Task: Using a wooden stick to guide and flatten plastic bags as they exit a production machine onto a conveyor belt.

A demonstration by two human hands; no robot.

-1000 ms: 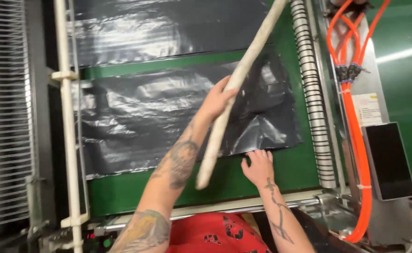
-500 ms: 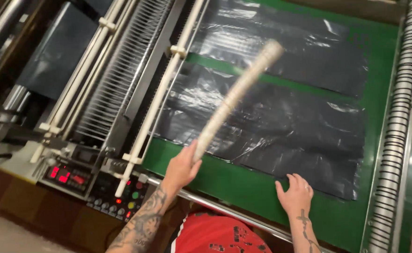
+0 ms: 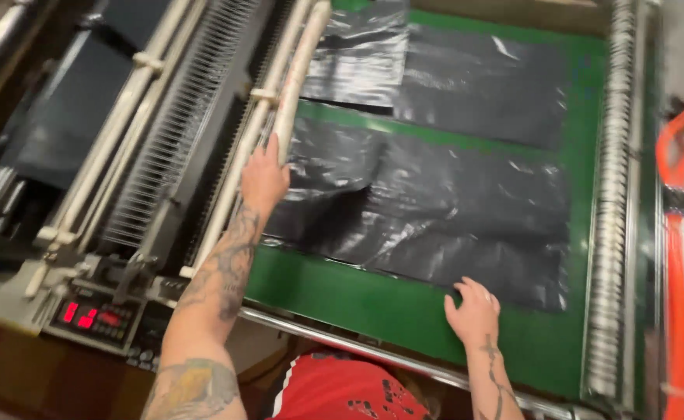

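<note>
Your left hand [image 3: 263, 177] grips a long pale stick [image 3: 297, 78] lying along the left edge of the green belt [image 3: 373, 299]. Your right hand [image 3: 474, 311] lies open and flat on the near black plastic sheet [image 3: 435, 218] on that belt.

The left hand [image 3: 263, 177] grips a pale stick [image 3: 298, 74] laid along the machine's rail [image 3: 237, 167]; the right hand [image 3: 474, 311] presses flat on black plastic sheet [image 3: 451, 218] covering the green belt [image 3: 342, 299].

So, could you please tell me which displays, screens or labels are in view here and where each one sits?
Digital display: on the grey control panel at the machine's lower left corner, below the left forearm; a small dark rectangle with glowing red digits.
No packages, signs or stuck-on labels can be made out elsewhere.
</note>
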